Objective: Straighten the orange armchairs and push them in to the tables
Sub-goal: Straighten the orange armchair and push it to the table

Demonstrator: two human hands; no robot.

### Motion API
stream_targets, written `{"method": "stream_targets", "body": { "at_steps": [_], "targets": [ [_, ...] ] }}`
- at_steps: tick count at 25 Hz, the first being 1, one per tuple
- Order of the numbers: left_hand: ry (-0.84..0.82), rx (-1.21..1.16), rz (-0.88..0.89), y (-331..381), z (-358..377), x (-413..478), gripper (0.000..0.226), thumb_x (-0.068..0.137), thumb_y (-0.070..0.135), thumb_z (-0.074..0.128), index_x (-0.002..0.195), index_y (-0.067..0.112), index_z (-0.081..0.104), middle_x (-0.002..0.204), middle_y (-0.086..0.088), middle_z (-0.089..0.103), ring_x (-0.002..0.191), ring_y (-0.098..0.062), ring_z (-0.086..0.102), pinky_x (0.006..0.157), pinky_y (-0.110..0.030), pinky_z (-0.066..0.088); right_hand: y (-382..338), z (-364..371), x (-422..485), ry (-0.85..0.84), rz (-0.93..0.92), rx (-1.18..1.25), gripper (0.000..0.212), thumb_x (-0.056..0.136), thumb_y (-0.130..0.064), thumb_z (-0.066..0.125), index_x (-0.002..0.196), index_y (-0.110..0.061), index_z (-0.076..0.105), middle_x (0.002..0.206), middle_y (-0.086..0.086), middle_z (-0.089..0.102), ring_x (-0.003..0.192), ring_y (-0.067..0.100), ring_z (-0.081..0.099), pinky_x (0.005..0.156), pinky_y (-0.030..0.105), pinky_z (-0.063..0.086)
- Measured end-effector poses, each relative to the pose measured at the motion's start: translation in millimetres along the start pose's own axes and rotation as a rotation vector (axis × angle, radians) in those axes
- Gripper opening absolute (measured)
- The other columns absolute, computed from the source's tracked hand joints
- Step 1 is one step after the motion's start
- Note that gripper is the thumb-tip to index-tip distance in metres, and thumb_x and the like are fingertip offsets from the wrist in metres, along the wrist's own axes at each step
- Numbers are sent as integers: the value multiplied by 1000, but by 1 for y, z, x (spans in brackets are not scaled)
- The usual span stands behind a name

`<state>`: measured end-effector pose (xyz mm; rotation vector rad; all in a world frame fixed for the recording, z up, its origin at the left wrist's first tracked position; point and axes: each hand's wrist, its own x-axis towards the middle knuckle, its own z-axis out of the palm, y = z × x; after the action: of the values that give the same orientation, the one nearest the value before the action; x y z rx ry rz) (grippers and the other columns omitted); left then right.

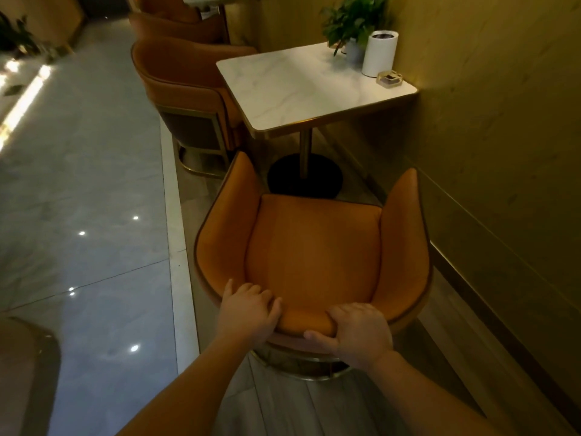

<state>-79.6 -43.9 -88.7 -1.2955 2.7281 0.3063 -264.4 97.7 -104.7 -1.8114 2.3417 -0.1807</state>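
Head view: left hand point(248, 313) and right hand point(355, 333) both curled over the top edge of the near orange armchair point(314, 253) backrest, fingers pressed together, gripping. Chair faces the marble table point(301, 86), seat short of its edge, near the black round base point(305, 179). Second armchair point(185, 86) on the table's far side. Yellow wall point(487, 121) right, glossy tile floor point(85, 199) left. Plant point(352, 20) and white canister point(379, 53) on tabletop.

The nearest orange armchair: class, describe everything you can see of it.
The nearest orange armchair is a tub chair in smooth orange upholstery, leather-like, with dark piping along its curved rim and a gold-coloured metal base ring. It stands upright, facing the marble-topped table, its seat not yet under the top. The left hand and right hand grip the top of its backrest.
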Motion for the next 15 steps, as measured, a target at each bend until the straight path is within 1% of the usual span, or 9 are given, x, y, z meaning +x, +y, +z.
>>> {"method": "stream_targets", "body": {
  "at_steps": [3, 5, 10, 15],
  "targets": [
    [57, -26, -8, 1, 4, -3, 78, 88, 65, 2, 108, 33, 70, 115, 13, 69, 118, -11, 56, 120, -49, 16, 3, 2, 1, 1, -3, 13, 93, 74, -99, 11, 99, -31, 69, 100, -12, 72, 92, 12, 65, 87, 32, 47],
    [49, -27, -9, 2, 6, -2, 77, 89, 64, 2, 107, 33, 70, 114, 14, 69, 116, -9, 57, 119, -48, 17, 5, 4, 0, 20, -10, 11, 92, 74, -99, 12, 97, -30, 69, 99, -11, 73, 91, 12, 66, 87, 33, 48],
    [27, -33, -4, 15, 7, -1, 72, 89, 61, 4, 102, 32, 69, 107, 13, 68, 112, -10, 57, 118, -48, 18, 20, 2, -1, 65, -48, 18, 87, 77, -97, 18, 90, -29, 71, 91, -11, 74, 84, 12, 68, 81, 33, 51],
    [19, -22, -47, 62, 9, 1, 62, 95, 57, 12, 97, 28, 67, 101, 9, 67, 105, -13, 57, 116, -52, 20, 66, 0, -9, 96, -88, 9, 81, 80, -94, 26, 88, -29, 73, 85, -13, 73, 78, 9, 68, 78, 32, 53]
  ]
}}
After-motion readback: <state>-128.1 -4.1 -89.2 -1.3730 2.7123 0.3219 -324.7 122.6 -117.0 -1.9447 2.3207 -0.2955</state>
